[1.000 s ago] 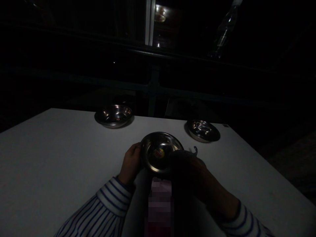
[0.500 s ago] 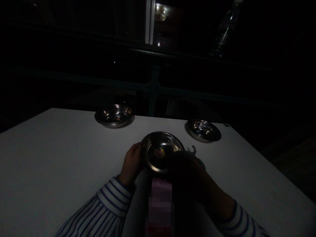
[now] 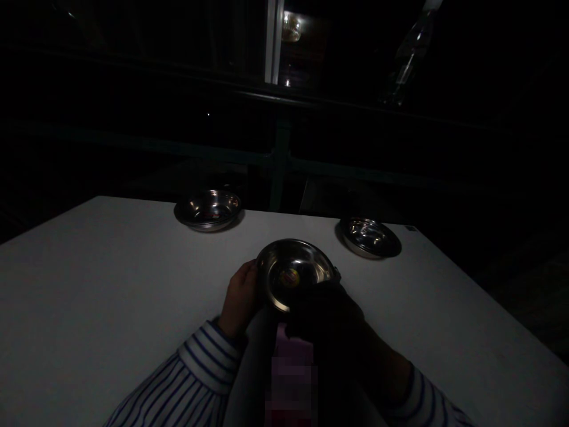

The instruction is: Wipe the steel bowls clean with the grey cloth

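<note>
Left hand firm on metal bowl, right hand (grip unclear) over its rim.

White table, dim light; pale upright strip beyond, dark surroundings.

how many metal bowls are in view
3: the held bowl, with the left hand at its left rim and the right hand at its right side; the far-left bowl and far-right bowl on the white table. Any nested underneath would be hidden.
</note>
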Demonstrator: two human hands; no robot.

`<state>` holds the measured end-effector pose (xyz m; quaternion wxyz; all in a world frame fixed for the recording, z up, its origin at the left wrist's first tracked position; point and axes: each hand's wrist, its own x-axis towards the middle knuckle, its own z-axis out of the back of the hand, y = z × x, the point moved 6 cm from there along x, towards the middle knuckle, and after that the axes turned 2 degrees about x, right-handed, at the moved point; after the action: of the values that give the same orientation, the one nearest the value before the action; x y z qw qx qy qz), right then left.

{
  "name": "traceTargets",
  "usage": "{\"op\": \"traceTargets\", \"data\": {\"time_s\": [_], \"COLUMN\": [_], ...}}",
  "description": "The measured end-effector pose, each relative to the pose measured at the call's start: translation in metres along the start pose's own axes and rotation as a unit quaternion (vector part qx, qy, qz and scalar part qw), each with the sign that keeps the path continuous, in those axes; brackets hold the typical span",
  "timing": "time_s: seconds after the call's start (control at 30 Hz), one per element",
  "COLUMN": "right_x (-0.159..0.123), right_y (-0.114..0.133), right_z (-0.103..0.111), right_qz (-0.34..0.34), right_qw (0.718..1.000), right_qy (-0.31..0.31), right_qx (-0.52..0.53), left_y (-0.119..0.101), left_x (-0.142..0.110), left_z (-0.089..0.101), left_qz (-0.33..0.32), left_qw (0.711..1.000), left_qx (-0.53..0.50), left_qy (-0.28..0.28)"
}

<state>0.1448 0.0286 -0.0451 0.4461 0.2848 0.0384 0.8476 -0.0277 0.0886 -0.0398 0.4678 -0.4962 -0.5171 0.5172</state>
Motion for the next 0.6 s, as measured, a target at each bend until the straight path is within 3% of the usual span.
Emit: {"op": "traceTargets", "data": {"time_s": [0.17,0.33,0.47,0.6], "right_x": [-0.001,0.001,0.010,0.026], "right_y": [0.006,0.015,0.023,0.032], "right_z": [0.001,-0.016,-0.030,-0.041], "right_qz": [0.020,0.016,0.018,0.036], "right_qw": [0.998,0.996,0.995,0.994], "right_qy": [0.026,0.029,0.030,0.040], "right_qx": [-0.056,-0.084,-0.096,-0.098], "left_y": [0.006,0.014,0.004,-0.005], "left_x": [0.001,0.000,0.000,-0.003], "left_z": [-0.002,-0.006,-0.007,-0.011], "left_qz": [0.009,0.026,-0.075,-0.214], "left_qw": [0.999,0.998,0.995,0.958], "left_qx": [-0.036,-0.058,0.024,0.170], "left_qy": [0.009,0.027,0.059,0.088]}}
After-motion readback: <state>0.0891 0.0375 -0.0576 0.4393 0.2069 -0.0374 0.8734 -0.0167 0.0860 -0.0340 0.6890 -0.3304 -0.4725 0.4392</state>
